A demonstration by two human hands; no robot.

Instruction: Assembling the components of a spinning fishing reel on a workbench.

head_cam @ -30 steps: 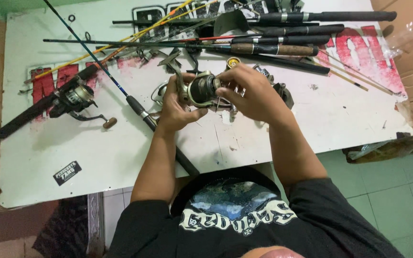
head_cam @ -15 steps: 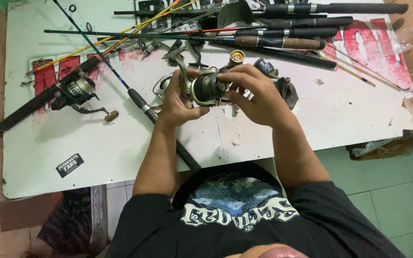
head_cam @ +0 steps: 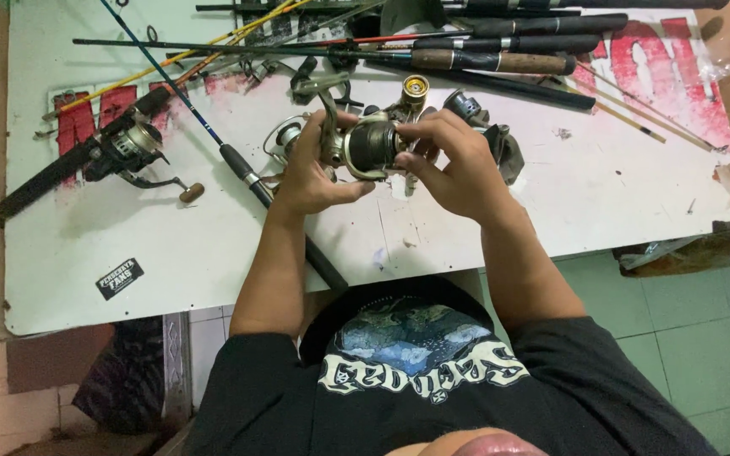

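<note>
Two hands: both wrapped round one reel (head_cam: pixel 367 148), held just above the table (head_cam: pixel 128 245).
Left hand (head_cam: pixel 310 173): fingers curled on the reel's body (thumb underneath).
Right hand (head_cam: pixel 458 165): fingertips pinching the dark spool.
Behind: loose reel parts (head_cam: pixel 416 89), several rods (head_cam: pixel 500 61).
Far left: another rod with reel (head_cam: pixel 124 152), lying flat.
</note>
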